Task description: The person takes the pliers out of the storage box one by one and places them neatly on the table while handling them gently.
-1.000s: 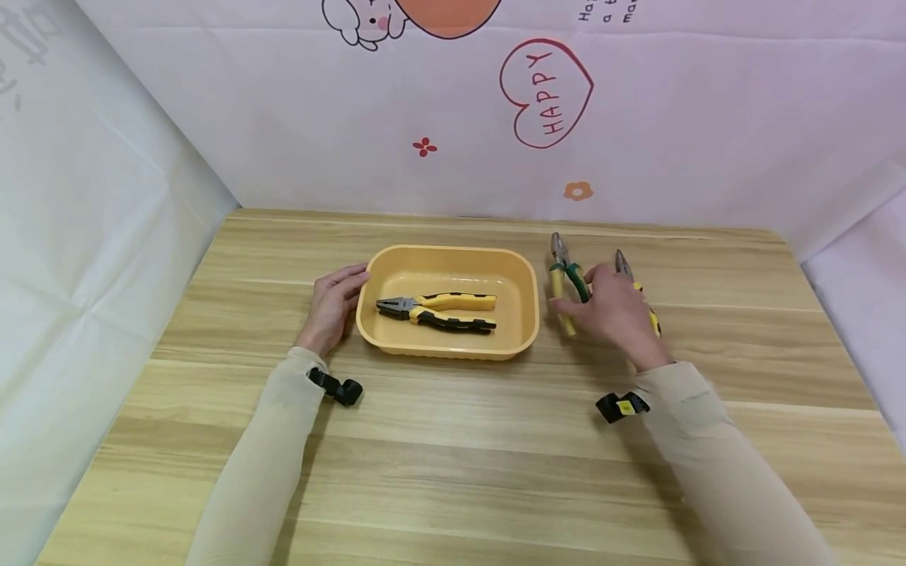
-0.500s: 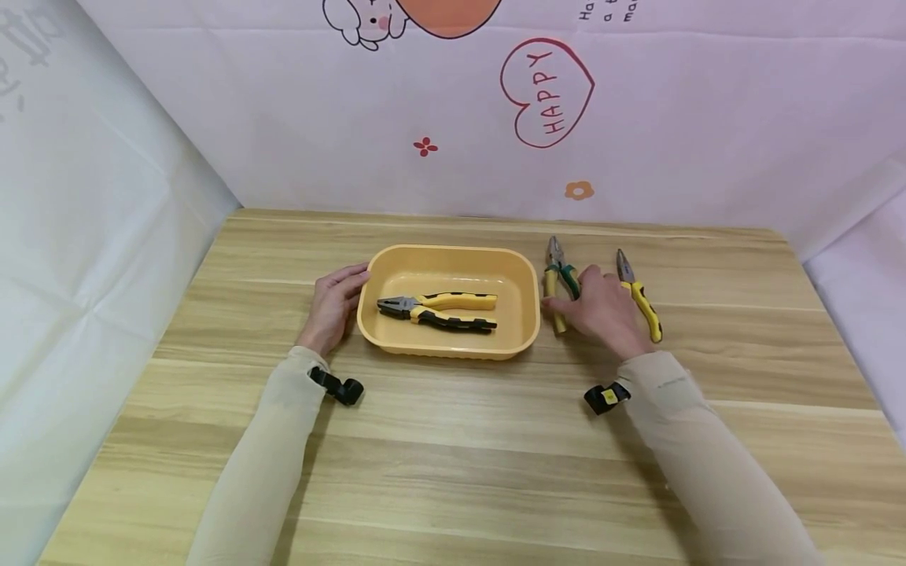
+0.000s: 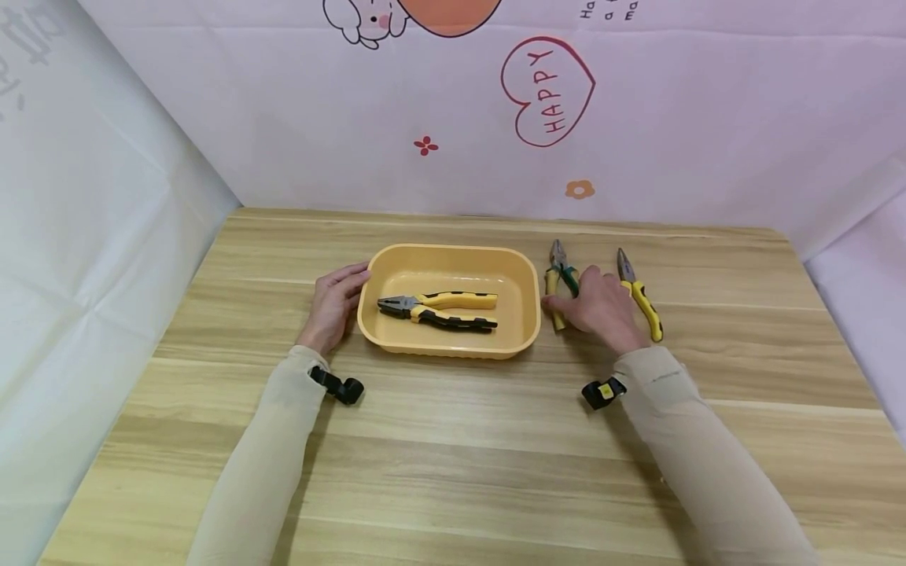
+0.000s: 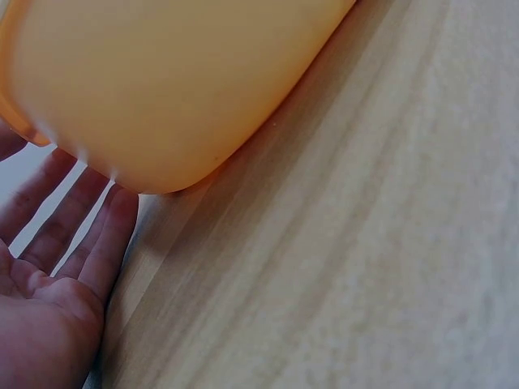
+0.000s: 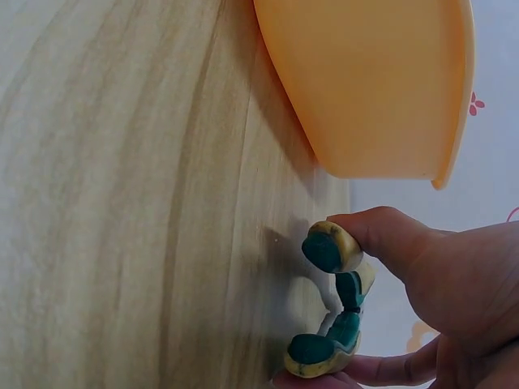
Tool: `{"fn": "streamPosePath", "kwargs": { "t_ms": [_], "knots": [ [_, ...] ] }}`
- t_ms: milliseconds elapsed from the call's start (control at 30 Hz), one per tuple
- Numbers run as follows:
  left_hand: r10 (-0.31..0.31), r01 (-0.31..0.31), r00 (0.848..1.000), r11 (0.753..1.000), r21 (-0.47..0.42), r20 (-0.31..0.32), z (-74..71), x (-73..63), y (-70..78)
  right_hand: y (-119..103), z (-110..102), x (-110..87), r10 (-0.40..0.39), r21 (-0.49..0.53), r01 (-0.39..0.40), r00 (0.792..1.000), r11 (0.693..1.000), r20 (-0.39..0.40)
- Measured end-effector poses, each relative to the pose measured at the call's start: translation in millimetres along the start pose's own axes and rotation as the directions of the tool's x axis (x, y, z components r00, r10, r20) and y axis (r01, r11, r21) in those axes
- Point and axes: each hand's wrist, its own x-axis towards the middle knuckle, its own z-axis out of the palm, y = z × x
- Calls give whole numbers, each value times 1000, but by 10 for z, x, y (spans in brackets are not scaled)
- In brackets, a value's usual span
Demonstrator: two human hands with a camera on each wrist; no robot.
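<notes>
On my head view, the right hand [image 3: 602, 306] has its grip closed on the handles of a pair of green-and-yellow pliers with a metal nose [image 3: 561, 269], near the right end of a rounded rectangular, yellow-orange plastic tray [image 3: 453, 259]. My right wrist view shows the thumb pressed to one handle and fingers at the other; I can't tell whether those pliers touch the wood-grain worktop [image 3: 467, 440]. The left hand [image 3: 333, 303] holds nothing, its fingers extended against the tray's left outer wall. Inside the tray I see blunt-nosed yellow-and-black pliers [image 3: 410, 307], nose leftward. Slim-nosed pliers with yellow-and-black handles [image 3: 638, 294] lie just right of the right hand.
</notes>
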Motion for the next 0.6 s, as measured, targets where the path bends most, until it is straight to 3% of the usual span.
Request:
{"fn": "streamPosePath", "kwargs": {
  "t_ms": [600],
  "knots": [
    [2, -2, 1000, 1000, 1, 6, 2, 7, -12, -43, 17, 33, 6, -95, -7, 1000, 995, -8]
  ]
}}
